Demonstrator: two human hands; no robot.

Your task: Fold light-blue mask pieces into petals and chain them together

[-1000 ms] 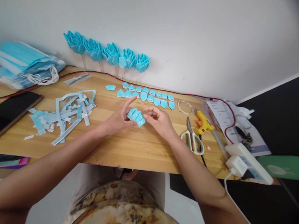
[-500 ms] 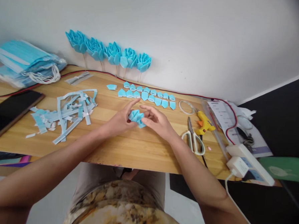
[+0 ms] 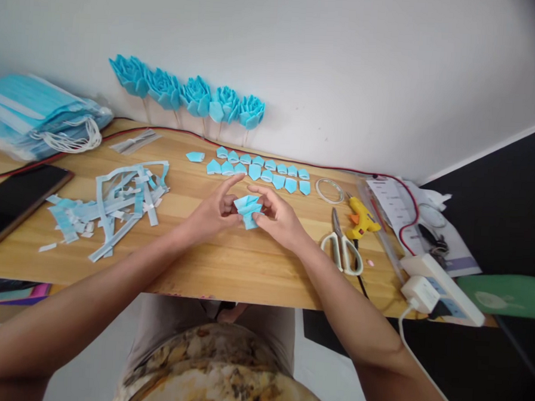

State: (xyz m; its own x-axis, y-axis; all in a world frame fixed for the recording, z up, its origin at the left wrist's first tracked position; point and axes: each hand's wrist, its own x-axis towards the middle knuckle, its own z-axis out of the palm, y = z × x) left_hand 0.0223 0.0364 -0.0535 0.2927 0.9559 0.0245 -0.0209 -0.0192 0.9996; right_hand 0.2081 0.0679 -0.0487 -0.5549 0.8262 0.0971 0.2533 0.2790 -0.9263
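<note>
Between my two hands is a small piece of folded light-blue fabric (image 3: 249, 210), held over the front middle of the wooden table (image 3: 192, 268). My left hand (image 3: 220, 209) pinches its left side, index finger raised. On the other side my right hand (image 3: 278, 216) grips the right edge with thumb and bent fingers. Just beyond lie two rows of folded blue petals (image 3: 254, 171), with one single petal (image 3: 195, 156) off to their left. Several blue fabric flowers (image 3: 196, 96) on thin sticks lean against the wall behind.
On the left are a dark phone (image 3: 20, 202), blue-and-white fabric scraps (image 3: 114, 207) and a bag of face masks (image 3: 34, 113). To the right lie scissors (image 3: 342, 246), a yellow glue gun (image 3: 362, 218), a clear tape ring (image 3: 329, 191) and a power strip (image 3: 446, 293).
The folded blue piece has turned in my fingers and now shows a flat pointed upper face. The view has shifted slightly, moving the table things a little left.
</note>
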